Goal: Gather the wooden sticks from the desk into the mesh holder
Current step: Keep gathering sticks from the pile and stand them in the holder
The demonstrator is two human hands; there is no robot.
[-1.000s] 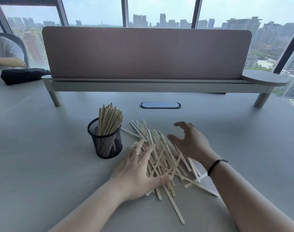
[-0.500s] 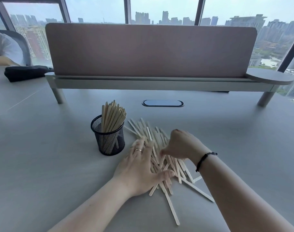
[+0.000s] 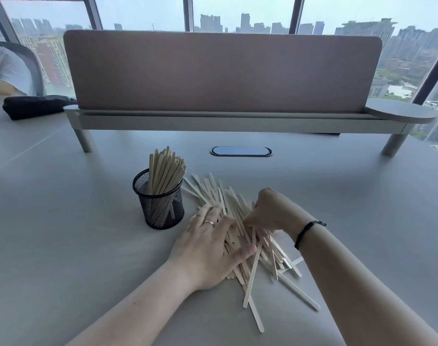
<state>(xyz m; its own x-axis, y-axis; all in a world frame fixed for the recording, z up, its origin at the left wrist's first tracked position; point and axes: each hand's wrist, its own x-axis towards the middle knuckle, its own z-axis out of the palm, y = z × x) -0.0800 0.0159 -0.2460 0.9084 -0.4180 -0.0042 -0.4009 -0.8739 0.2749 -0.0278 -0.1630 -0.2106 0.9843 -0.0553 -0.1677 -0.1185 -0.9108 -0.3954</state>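
A pile of pale wooden sticks [image 3: 222, 196] lies fanned out on the grey desk [image 3: 63, 233], just right of a black mesh holder [image 3: 160, 208]. A bunch of sticks [image 3: 166, 168] stands upright in the holder. My left hand [image 3: 208, 248] lies flat on the pile's left side, fingers spread, thumb across several sticks. My right hand [image 3: 272, 211] comes in from the right with fingers curled down round a clump of sticks in the pile's middle. A few loose sticks [image 3: 252, 273] stick out towards me.
A pink divider screen [image 3: 222, 71] on a raised grey shelf [image 3: 213, 121] crosses the back of the desk. An oval cable port [image 3: 240, 151] sits behind the pile. A black pouch [image 3: 33, 106] and another person's arm [image 3: 0, 88] are at the far left.
My right hand came down from hovering open onto the pile and curled round sticks, pulling them left. The pile has bunched tighter between both hands. My left hand stayed flat.
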